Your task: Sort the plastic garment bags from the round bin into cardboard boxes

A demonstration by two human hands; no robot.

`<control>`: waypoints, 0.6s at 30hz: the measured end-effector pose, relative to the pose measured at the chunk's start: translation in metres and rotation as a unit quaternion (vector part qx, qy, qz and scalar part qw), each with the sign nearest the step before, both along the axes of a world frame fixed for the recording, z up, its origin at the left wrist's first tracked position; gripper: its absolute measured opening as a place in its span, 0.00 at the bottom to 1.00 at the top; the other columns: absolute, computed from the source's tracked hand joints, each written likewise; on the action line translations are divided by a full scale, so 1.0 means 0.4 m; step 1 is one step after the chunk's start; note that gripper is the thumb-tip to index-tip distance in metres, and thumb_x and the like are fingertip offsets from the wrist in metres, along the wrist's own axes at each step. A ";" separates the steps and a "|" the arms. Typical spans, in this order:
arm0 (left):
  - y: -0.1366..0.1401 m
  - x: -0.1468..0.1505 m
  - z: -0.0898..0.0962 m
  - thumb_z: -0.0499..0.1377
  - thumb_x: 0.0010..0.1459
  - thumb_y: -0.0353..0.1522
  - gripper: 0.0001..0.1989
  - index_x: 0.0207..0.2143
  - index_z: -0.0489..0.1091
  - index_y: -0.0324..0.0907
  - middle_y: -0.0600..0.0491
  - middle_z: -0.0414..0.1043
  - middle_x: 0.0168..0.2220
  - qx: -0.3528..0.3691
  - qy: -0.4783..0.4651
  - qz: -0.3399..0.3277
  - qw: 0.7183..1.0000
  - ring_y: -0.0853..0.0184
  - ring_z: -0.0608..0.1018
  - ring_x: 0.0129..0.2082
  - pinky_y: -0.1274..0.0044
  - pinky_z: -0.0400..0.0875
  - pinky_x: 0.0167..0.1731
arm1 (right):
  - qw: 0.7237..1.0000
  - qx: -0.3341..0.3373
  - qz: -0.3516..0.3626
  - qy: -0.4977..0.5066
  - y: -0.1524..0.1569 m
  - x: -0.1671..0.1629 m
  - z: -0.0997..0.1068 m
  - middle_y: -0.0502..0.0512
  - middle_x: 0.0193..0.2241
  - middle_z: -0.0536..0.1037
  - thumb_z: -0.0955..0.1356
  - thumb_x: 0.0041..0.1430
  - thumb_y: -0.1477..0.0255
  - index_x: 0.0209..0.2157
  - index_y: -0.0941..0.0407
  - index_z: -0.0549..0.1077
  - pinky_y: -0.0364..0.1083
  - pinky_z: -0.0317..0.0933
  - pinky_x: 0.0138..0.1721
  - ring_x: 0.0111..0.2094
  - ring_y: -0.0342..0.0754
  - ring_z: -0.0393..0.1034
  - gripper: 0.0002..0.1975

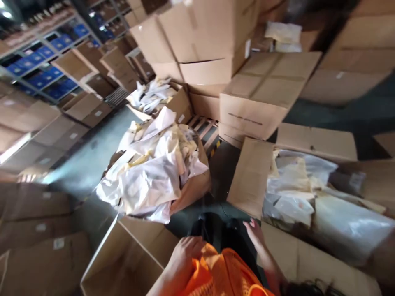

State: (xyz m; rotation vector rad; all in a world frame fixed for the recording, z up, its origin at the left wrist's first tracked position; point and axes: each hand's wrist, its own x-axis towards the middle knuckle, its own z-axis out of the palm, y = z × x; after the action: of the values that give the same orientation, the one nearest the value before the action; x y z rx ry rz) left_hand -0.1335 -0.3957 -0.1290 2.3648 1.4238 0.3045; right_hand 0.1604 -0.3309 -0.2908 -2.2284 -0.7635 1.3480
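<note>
My left hand point(189, 248) lies at the front of the orange mesh vest point(222, 267), its fingers together and curled at the vest's edge. Low on the right, my right hand point(254, 232) hangs with its fingers apart and nothing in them. Close to it stands an open carton point(251, 176) filled with clear and white plastic bags point(291, 185). Ahead to the left, a carton point(196, 187) overflows with crumpled white and yellowish wrapping point(151, 181). An open carton point(132, 250) sits nearest my left arm.
Another carton point(182, 102) of white scraps stands behind, beside a wooden pallet point(205, 127). Large stacked boxes point(203, 37) rise at the back. More boxes point(33, 222) line the left side, with shelving of blue bins point(46, 51) beyond. Grey-green floor point(101, 144) runs between them.
</note>
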 end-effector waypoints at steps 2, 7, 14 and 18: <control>-0.007 0.005 0.077 0.54 0.57 0.23 0.26 0.53 0.76 0.53 0.49 0.81 0.48 -0.007 0.007 0.070 0.998 0.56 0.83 0.46 0.65 0.82 0.44 | 0.995 0.075 0.060 0.040 0.067 -0.069 0.103 0.67 0.45 0.78 0.62 0.35 0.50 0.34 0.46 0.67 0.60 0.67 0.54 0.53 0.66 0.75 0.23; -0.076 -0.042 0.152 0.52 0.60 0.23 0.23 0.52 0.76 0.46 0.47 0.80 0.50 0.015 -0.009 0.213 0.977 0.58 0.82 0.47 0.65 0.80 0.46 | 0.941 0.180 0.235 0.164 0.266 -0.311 0.332 0.61 0.49 0.79 0.66 0.46 0.51 0.50 0.54 0.71 0.53 0.71 0.50 0.48 0.55 0.76 0.32; -0.172 -0.203 0.139 0.52 0.65 0.29 0.16 0.50 0.76 0.43 0.46 0.80 0.49 -0.012 -0.007 0.350 0.937 0.57 0.82 0.47 0.63 0.79 0.48 | 0.936 0.118 0.297 0.146 0.429 -0.592 0.386 0.59 0.45 0.81 0.69 0.56 0.60 0.43 0.57 0.76 0.51 0.67 0.51 0.48 0.54 0.74 0.18; -0.197 -0.330 0.140 0.51 0.66 0.32 0.16 0.50 0.76 0.43 0.45 0.80 0.49 -0.028 -0.017 0.383 0.923 0.56 0.82 0.48 0.63 0.78 0.49 | 0.944 0.106 0.279 0.139 0.415 -0.638 0.339 0.57 0.41 0.82 0.63 0.63 0.57 0.42 0.57 0.77 0.48 0.69 0.46 0.45 0.52 0.76 0.20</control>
State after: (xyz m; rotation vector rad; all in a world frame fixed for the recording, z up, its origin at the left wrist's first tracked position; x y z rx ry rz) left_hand -0.2657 -0.4746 -0.0730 1.6389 2.2473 0.4841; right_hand -0.0948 -0.1647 -0.1550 -1.6624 -1.4233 1.6863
